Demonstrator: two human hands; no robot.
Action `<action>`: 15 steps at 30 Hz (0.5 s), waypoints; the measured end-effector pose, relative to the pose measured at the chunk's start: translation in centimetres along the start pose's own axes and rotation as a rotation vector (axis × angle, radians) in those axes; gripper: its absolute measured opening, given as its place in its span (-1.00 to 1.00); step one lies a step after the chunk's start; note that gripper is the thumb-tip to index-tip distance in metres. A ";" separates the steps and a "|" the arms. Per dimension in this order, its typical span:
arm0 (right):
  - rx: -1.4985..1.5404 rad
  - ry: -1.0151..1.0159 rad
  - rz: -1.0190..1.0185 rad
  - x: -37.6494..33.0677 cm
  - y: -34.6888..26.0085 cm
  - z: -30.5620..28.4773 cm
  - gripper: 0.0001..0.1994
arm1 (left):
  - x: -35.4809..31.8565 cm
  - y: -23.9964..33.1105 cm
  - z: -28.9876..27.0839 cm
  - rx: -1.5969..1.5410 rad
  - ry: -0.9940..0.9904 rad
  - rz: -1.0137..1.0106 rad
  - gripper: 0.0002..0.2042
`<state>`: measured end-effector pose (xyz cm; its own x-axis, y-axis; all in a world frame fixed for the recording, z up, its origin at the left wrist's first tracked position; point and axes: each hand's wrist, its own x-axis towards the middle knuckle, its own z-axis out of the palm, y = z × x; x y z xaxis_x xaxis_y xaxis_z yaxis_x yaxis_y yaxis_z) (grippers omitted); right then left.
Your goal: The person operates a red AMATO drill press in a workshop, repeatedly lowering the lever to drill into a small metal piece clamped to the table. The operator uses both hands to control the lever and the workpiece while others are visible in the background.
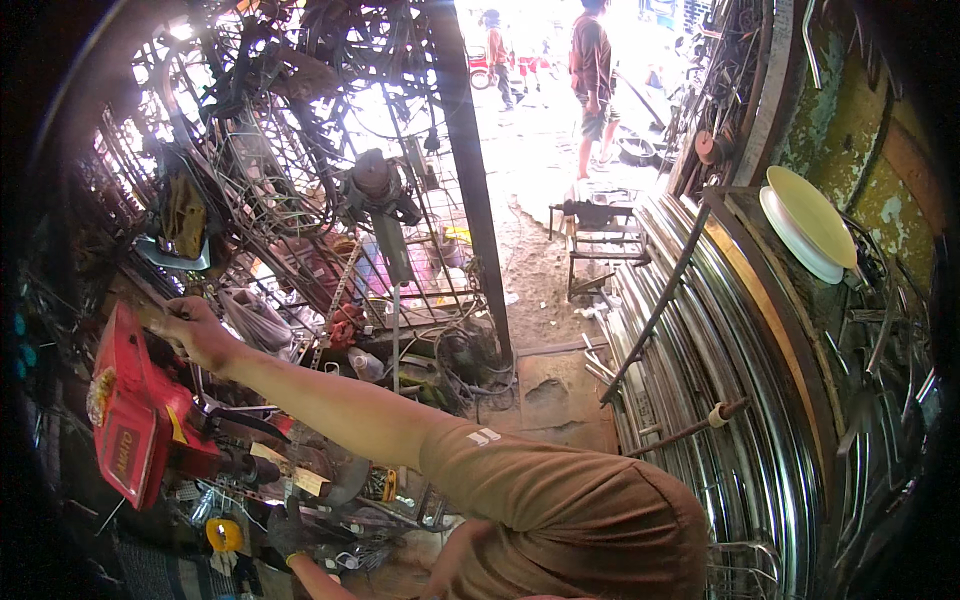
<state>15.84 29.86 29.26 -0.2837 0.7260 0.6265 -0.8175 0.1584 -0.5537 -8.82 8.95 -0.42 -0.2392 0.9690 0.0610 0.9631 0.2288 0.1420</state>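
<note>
My right arm, in a brown sleeve, reaches across to the left. At its end my bare right hand is closed, fingers curled, beside the upper edge of a red bench drill press. What sits inside those fingers, if anything, is hidden. Lower down, my left hand wears a dark glove with a yellowish cuff. It is beneath the drill press's spindle, close to a tan tag or strip. Shadow hides the left fingers. A yellow round object lies left of that hand.
Long shiny metal tubes curve along the right, under a cream-and-white spool. A wire-mesh gate hung with cables and scrap stands ahead. Beyond the doorway are a small metal stand and two people, one nearer.
</note>
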 end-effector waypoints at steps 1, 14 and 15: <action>-0.031 0.019 0.036 -0.1 -0.2 0.0 -0.85 | 0.0 -0.2 0.0 -0.063 0.006 -0.031 -0.33; -0.113 -0.033 -0.057 -1.4 -2.2 -0.5 -0.67 | -1.6 3.3 -3.1 -0.028 -0.017 -0.143 -0.35; -0.009 -0.064 -0.039 -1.4 -2.7 -0.3 -0.68 | -1.8 3.7 -3.5 -0.078 0.031 -0.079 -0.35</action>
<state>18.59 28.65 29.66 -0.2830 0.6751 0.6813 -0.8240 0.1923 -0.5330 -5.25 7.71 3.49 -0.3188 0.9447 0.0774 0.9288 0.2951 0.2243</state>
